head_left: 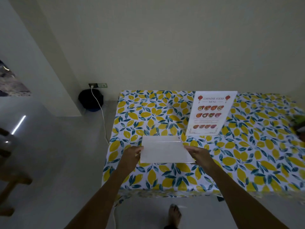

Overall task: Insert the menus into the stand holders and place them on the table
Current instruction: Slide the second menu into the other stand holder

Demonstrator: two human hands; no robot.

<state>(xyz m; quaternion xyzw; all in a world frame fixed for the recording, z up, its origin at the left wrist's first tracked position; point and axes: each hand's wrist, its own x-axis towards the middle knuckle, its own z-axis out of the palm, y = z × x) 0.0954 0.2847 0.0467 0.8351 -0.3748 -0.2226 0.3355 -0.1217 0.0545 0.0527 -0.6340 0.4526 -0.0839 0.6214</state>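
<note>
A clear stand holder with a menu sheet in it [165, 150] is held above the left part of the table, its blank white back towards me. My left hand [132, 154] grips its left edge and my right hand [198, 154] grips its right edge. A second menu stand [211, 113], printed "Chinese Food Menu" with rows of dish pictures, stands upright near the back of the table [247, 162], just beyond and to the right of the held one. The table is covered with a lemon-patterned cloth.
The table stands against a plain wall. A dark green object [298, 124] lies at the table's far right edge. On the floor to the left are a black bag [90, 100] and a white cable [103, 119] from a wall socket. A wooden chair [8, 179] is at the far left. My foot [175, 214] is below the table edge.
</note>
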